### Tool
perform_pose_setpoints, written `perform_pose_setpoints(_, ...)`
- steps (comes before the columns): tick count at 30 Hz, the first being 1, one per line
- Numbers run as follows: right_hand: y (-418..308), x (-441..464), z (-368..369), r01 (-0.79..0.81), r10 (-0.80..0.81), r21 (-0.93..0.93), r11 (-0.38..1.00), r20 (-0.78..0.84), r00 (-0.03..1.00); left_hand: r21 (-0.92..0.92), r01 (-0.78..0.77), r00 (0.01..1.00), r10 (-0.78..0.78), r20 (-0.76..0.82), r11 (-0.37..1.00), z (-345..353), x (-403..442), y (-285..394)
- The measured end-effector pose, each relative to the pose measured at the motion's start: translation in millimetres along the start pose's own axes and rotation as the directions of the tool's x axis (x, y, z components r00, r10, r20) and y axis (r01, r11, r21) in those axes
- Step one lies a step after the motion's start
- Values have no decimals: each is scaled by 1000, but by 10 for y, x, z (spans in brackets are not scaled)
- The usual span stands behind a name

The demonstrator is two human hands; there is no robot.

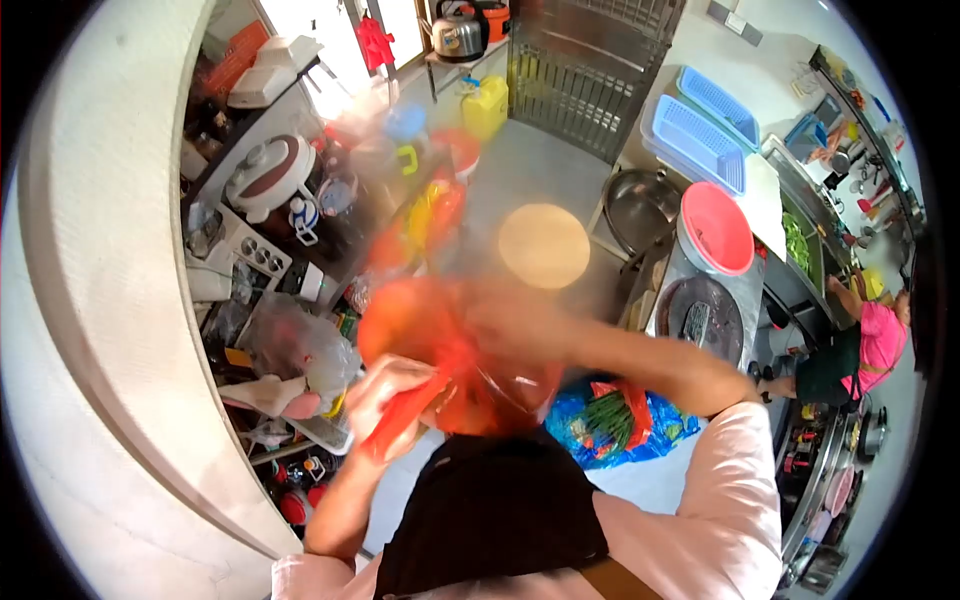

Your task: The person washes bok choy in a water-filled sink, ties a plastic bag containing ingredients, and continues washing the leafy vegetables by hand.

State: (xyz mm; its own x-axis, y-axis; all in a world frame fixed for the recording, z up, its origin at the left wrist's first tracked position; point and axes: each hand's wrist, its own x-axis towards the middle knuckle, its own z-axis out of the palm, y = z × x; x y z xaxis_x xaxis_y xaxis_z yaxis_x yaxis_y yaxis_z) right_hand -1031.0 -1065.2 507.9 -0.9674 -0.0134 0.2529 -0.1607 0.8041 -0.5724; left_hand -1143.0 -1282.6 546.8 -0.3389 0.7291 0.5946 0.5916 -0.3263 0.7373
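Gripping a translucent red plastic bag (470, 375) beside the black cloth apron (495, 500) with a curled left hand (385, 395); impossible to judge spread or grip in the blurred right hand (510, 315). Best to pull evenly against tearing, clearing the glossy blue plastic bag (570, 435) of green vegetables (608, 416), then the round tan disc (545, 246) beyond.

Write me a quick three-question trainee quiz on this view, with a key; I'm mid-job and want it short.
1. True or false: the left hand grips part of the red plastic bag.
2. Multiple choice: what colour are the two plastic baskets near the pink-red basin?
A) black
B) blue
C) orange
3. Short answer: which of the wearer's hands looks more blurred?

Key:
1. True: red plastic runs through its closed fingers.
2. B.
3. The right hand; its blur hides its exact grip.
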Motion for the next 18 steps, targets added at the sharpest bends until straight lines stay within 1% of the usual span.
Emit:
perform_pose_setpoints(1, 271, -50, 273, -16, 16, 1, 1000, 15, 1000, -114, 155, 985, -162, -53, 981, 150, -188, -249)
perform_pose_setpoints(2, 373, -88, 410, -48, 48, 16, 999, 8, 999, -71, 200, 977, -204, -57, 977, 227, -176, -292)
perform_pose_setpoints(4, 502, -128, 625, -120, 122, 59, 991, -23, 992, 21, 380, 925, -379, -25, 925, 428, -227, -489)
perform_pose_setpoints(5, 514, -180, 774, -162, 166, 102, 982, -38, 985, -7, 469, 882, -469, -36, 883, 532, -401, -724)
perform_pose_setpoints(6, 633, -276, 991, -170, 193, 142, 975, -170, 966, -34, 550, 833, -551, -41, 834, 617, -569, -964)
perform_pose_setpoints(7, 820, -407, 1234, -177, 225, 181, 968, -300, 927, -23, 639, 765, -639, -85, 769, 682, -671, -1055)
perform_pose_setpoints(8, 912, -587, 1404, -181, 261, 222, 958, -413, 873, -87, 698, 703, -704, -103, 710, 750, -844, -1190)
perform_pose_setpoints(9, 937, -796, 1472, -307, 391, 292, 906, -298, 871, -153, 748, 634, -764, -120, 645, 821, -1041, -1371)
perform_pose_setpoints(10, 952, -1059, 1565, -429, 506, 345, 835, -170, 846, -217, 789, 558, -819, -134, 574, 878, -1218, -1562)
perform_pose_setpoints(11, 1126, -1429, 2017, -554, 607, 352, 754, -51, 793, -328, 765, 534, -831, -159, 554, 973, -1375, -1734)
perform_pose_setpoints(12, 1285, -1768, 2481, -668, 692, 338, 663, 65, 719, -297, 733, 596, -788, -155, 612, 1005, -1536, -1924)
perform_pose_setpoints(14, 1146, -2204, 2740, -743, 796, 458, 488, 115, 594, -420, 756, 482, -861, -160, 501, 1091, -1736, -2309)
perform_pose_setpoints(15, 1110, -2390, 2847, -773, 826, 447, 449, 122, 550, -425, 783, 436, -888, -147, 455, 1096, -1812, -2495)
perform_pose_setpoints(16, 1090, -2550, 2961, -802, 855, 437, 407, 127, 503, -438, 805, 371, -916, -154, 400, 1089, -1835, -2651)
perform_pose_setpoints(18, 1088, -2882, 3235, -820, 878, 427, 382, 110, 466, -468, 839, 225, -961, -163, 276, 1081, -1906, -2850)
